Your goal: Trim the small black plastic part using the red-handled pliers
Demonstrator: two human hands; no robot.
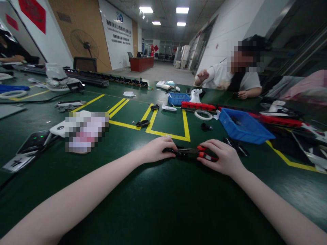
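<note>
My right hand (pixel 222 157) rests on the green table and grips the red and black handles of a pair of pliers (pixel 198 153). The pliers lie flat and point left toward my left hand (pixel 156 149). My left hand is closed over a small black part at the pliers' nose; the part itself is mostly hidden under my fingers. Both forearms reach in from the bottom of the view.
A blue bin (pixel 242 126) stands just beyond my right hand, a smaller blue bin (pixel 178 98) farther back. Small black parts (pixel 142 123), a white tape ring (pixel 203 114) and a long red strip (pixel 199 106) lie among yellow floor-tape lines. A person sits at the far right.
</note>
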